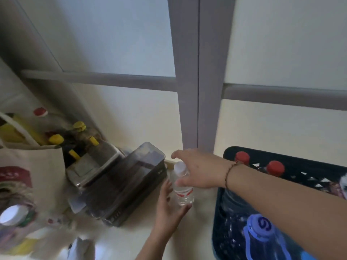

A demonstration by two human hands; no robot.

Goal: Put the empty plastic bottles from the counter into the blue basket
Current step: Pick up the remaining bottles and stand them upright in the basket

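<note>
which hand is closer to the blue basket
Right. The right hand is at the neck of the clear bottle, its forearm crossing over the basket. The left hand is at the bottle's lower left side, farther from the basket.

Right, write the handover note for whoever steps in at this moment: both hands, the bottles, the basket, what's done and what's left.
Left hand: open, cupped at the base of the small clear bottle standing on the counter.
Right hand: open, over that bottle's white cap, closing in; grip not yet firm.
Blue basket: on the right, already holding two red-capped bottles and a blue-capped bottle.
Left to do: grasp the clear bottle and move it into the basket. At far left a white-capped bottle shows, blurred; check it.
</note>
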